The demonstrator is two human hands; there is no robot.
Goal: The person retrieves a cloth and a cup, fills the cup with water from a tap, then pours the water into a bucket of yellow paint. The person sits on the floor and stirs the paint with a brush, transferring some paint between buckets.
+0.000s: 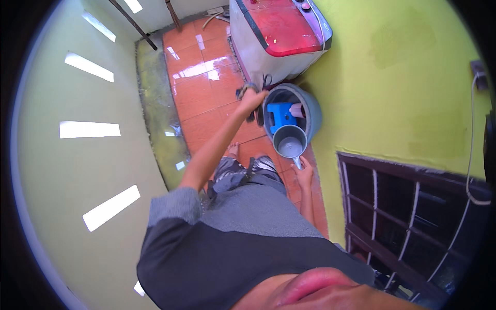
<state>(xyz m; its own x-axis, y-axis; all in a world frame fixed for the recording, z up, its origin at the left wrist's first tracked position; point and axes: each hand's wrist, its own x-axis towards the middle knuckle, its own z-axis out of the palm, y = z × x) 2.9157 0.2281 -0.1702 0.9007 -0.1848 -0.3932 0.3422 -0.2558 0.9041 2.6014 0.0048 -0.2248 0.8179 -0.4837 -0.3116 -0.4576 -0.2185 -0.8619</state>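
Observation:
My right hand (305,172) grips the handle of a grey dipper (289,141), its round cup tilted open at the near rim of a grey tub (313,109). Inside the tub lie a blue plastic container (281,117) and a pale pink cup-like thing (296,110). At the tub's left rim, my left hand (252,97) is closed around something dark with loops and straps. Dark pieces show on both sides of that hand and hang below it, too small to make out.
A white washing machine with a red lid (289,31) stands beyond the tub. Wet orange tiles (199,103) cover the floor, edged by a mossy strip (157,98) at left. A green wall (392,93) and a barred window (408,206) bound the right.

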